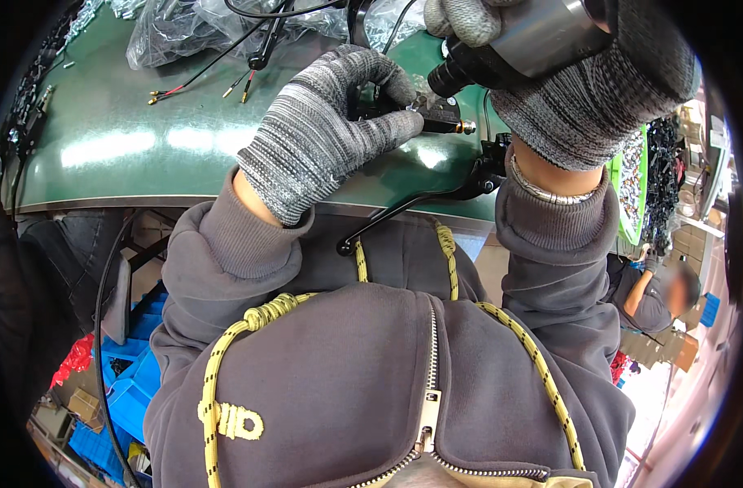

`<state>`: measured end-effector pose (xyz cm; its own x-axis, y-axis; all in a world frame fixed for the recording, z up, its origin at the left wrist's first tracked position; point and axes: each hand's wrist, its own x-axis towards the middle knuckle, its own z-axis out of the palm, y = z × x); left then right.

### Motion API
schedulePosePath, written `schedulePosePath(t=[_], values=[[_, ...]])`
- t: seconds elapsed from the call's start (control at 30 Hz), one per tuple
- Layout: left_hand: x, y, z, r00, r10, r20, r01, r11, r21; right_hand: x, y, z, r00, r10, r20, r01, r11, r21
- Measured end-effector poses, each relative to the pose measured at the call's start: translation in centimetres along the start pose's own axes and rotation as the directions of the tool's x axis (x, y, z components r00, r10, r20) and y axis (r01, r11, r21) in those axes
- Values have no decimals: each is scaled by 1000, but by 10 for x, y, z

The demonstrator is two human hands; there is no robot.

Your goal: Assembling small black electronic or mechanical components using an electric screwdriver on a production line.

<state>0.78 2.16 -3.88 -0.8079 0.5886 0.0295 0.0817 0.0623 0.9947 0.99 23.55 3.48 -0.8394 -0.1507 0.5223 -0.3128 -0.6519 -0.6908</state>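
Note:
My left hand (pixel 314 130), in a grey striped knit glove, pinches a small black metal fitting (pixel 443 126) with a brass-coloured tip between thumb and fingers, just above the green table (pixel 200 167). My right hand (pixel 591 106), gloved alike, is wrapped round a black power screwdriver (pixel 542 49). Its nose points down and left at the fitting; whether the bit touches it I cannot tell. Nearer to me, a black brake lever (pixel 412 203) reaches past the table's front edge. Whether the lever joins the fitting is hidden.
Clear plastic bags (pixel 176 32) and black cables with bare connector ends (pixel 164 95) lie at the back. A bright green-rimmed bin (pixel 641 187) of small parts stands at the right. Blue crates (pixel 135 390) sit below left. A co-worker (pixel 652 297) is far right; another person's leg (pixel 70 260) shows at left.

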Motion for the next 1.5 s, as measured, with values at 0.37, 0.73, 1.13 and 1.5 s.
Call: schedulePosePath(t=[0.37, 0.73, 1.13, 1.5], values=[[-2, -2, -1, 999, 31, -18, -30, 999, 9, -3, 1, 1, 1000, 1, -24, -1, 1000, 1], [0, -7, 3, 997, 64, -53, -61, 997, 52, -4, 6, 2, 999, 23, -44, -22, 1000, 17], [5, -5, 10, 987, 159, -38, -145, 959, 243, -3, 10, 3, 995, 49, -92, -47, 999, 17], [4, -12, 15, 991, 104, -86, -83, 973, 217, 3, 24, 11, 958, 114, -264, -112, 993, 22]])
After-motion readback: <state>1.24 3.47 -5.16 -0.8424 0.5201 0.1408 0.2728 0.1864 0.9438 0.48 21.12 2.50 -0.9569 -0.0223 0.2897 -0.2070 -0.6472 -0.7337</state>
